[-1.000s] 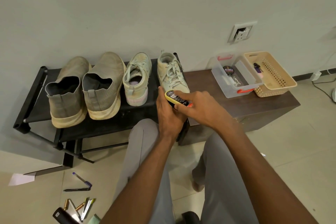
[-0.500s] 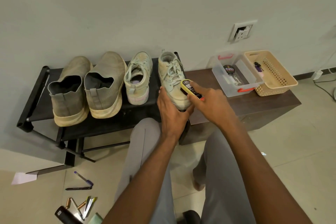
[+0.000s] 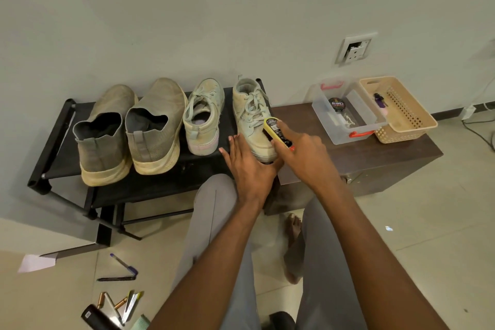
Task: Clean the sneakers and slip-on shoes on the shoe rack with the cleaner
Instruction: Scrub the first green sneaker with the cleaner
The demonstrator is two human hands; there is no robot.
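Observation:
Two grey slip-on shoes (image 3: 103, 136) (image 3: 156, 128) and two pale laced sneakers stand heel-forward on the black shoe rack (image 3: 166, 182). The left sneaker (image 3: 205, 118) stands free. My right hand (image 3: 302, 153) grips a yellow cleaner brush (image 3: 277, 131) and presses it on the right side of the right sneaker (image 3: 250, 115). My left hand (image 3: 247, 166) rests against that sneaker's heel with its fingers straight, steadying it.
A dark wooden bench (image 3: 375, 158) adjoins the rack on the right, carrying a clear plastic box (image 3: 340, 139) with a polish tin and a beige basket (image 3: 407, 131). Pens and small tools (image 3: 120, 300) lie on the tiled floor at lower left. My legs are below.
My right hand has carried the cleaner brush forward from the sneaker's heel up along its right side. My left hand has stayed at the heel, its fingers now straighter.

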